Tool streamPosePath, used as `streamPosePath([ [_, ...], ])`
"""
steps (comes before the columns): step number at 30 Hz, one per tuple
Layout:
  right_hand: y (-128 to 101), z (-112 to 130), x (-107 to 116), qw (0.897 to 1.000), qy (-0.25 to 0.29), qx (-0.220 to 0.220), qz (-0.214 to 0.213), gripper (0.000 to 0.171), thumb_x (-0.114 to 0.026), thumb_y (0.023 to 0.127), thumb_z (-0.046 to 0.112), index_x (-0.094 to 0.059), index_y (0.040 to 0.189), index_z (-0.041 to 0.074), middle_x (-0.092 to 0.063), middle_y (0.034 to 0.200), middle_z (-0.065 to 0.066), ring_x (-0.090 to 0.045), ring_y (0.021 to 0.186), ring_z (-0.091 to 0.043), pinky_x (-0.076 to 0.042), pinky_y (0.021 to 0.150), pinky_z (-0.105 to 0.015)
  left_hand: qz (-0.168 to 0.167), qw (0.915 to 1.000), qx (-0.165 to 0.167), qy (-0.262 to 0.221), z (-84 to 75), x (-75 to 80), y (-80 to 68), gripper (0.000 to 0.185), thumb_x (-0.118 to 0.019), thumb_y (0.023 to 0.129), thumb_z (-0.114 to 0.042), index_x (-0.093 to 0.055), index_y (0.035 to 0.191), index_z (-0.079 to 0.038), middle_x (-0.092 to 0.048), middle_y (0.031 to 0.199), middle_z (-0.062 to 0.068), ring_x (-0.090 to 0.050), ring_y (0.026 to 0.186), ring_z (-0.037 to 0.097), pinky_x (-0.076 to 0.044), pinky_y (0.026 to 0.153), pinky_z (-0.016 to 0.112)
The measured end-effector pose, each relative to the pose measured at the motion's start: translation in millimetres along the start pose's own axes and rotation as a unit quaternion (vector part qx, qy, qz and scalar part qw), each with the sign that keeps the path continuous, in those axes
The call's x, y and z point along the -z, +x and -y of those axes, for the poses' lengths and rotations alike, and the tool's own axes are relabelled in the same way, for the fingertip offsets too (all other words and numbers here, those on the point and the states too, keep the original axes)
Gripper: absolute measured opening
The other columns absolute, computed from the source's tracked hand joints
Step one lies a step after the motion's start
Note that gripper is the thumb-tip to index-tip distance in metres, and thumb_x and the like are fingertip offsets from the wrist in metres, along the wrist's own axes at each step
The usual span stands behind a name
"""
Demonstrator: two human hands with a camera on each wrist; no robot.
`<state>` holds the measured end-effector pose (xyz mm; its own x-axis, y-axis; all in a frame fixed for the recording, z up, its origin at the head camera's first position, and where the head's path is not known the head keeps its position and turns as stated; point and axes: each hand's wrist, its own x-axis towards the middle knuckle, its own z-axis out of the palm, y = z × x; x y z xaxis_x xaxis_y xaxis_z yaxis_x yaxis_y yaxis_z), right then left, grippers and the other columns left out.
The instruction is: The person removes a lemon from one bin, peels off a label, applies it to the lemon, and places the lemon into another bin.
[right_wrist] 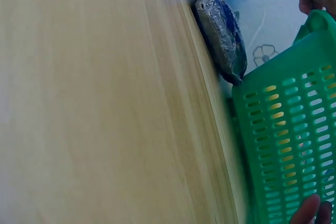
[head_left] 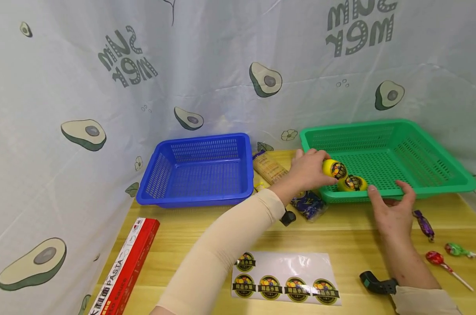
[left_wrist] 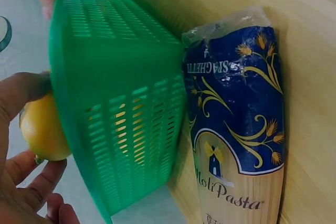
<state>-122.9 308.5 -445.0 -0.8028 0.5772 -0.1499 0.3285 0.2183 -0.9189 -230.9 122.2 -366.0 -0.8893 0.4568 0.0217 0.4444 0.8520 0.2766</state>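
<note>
My left hand [head_left: 309, 170] grips a yellow fruit [head_left: 334, 169] with a round dark sticker, just over the front left corner of the green basket [head_left: 418, 153]. The left wrist view shows that fruit [left_wrist: 42, 129] outside the basket's wall [left_wrist: 121, 103], with my fingers [left_wrist: 21, 192] around it. A second stickered yellow fruit [head_left: 352, 183] lies inside the basket near its front rim. My right hand [head_left: 391, 205] holds the front rim, thumb and fingers hooked over it. One of its fingertips [right_wrist: 307, 211] shows against the basket wall [right_wrist: 289, 129].
An empty blue basket [head_left: 200, 170] stands to the left. Between the baskets lie a beige pasta pack [head_left: 269, 168] and a blue spaghetti pack [head_left: 308, 204]. A sticker sheet [head_left: 285, 284] and a red pasta box [head_left: 125, 267] lie near me. Wrapped sweets and lollipops [head_left: 436, 259] lie at the right.
</note>
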Motion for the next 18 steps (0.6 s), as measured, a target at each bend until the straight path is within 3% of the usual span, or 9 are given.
streamPosePath([
  [5, 1, 1, -1, 1.0, -0.002, 0.009, 0.004, 0.075, -0.059, 0.096, 0.055, -0.015, 0.156, 0.046, -0.043, 0.104, 0.004, -0.048, 0.078, -0.006, -0.042, 0.062, -0.02, -0.001, 0.9996, 0.025, 0.013, -2.9, -7.0, 2.8, 0.064, -0.076, 0.083, -0.061, -0.053, 0.14, -0.041, -0.055, 0.126, -0.018, -0.038, 0.109, 0.013, -0.036, 0.097, 0.029],
  [10, 0, -1, -2, 1.0, -0.01, 0.009, 0.012, 0.075, -0.059, 0.097, 0.055, -0.014, 0.156, 0.046, -0.044, 0.105, 0.002, -0.048, 0.075, -0.007, -0.041, 0.06, -0.022, 0.008, 0.9997, 0.023, -0.007, 6.7, -12.0, -5.2, 0.06, -0.07, 0.09, -0.058, -0.049, 0.144, -0.04, -0.053, 0.137, -0.015, -0.037, 0.109, 0.014, -0.035, 0.092, 0.027],
  [13, -1, -1, 0, 1.0, -0.007, 0.0, 0.009, 0.074, -0.059, 0.096, 0.056, -0.015, 0.155, 0.048, -0.045, 0.104, 0.005, -0.049, 0.074, -0.005, -0.041, 0.061, -0.021, -0.003, 0.9989, 0.013, -0.045, 15.3, -11.8, -18.8, 0.058, -0.067, 0.093, -0.055, -0.049, 0.145, -0.036, -0.05, 0.144, -0.01, -0.038, 0.111, 0.014, -0.035, 0.088, 0.026],
  [16, -2, -1, 4, 1.0, -0.009, -0.009, 0.006, 0.074, -0.059, 0.096, 0.057, -0.015, 0.156, 0.048, -0.045, 0.105, 0.007, -0.048, 0.077, -0.005, -0.041, 0.064, -0.022, -0.027, 0.9962, -0.003, -0.083, 24.8, -9.9, -41.5, 0.057, -0.066, 0.095, -0.051, -0.051, 0.146, -0.03, -0.052, 0.144, -0.005, -0.041, 0.115, 0.015, -0.037, 0.089, 0.026],
  [18, -3, 0, 9, 1.0, -0.03, -0.001, 0.0, 0.077, -0.059, 0.096, 0.056, -0.015, 0.158, 0.044, -0.048, 0.114, -0.001, -0.049, 0.085, -0.013, -0.041, 0.069, -0.029, -0.054, 0.995, -0.016, -0.082, 31.0, -8.3, -61.4, 0.056, -0.065, 0.096, -0.049, -0.052, 0.145, -0.027, -0.054, 0.143, -0.003, -0.043, 0.118, 0.017, -0.038, 0.093, 0.027],
])
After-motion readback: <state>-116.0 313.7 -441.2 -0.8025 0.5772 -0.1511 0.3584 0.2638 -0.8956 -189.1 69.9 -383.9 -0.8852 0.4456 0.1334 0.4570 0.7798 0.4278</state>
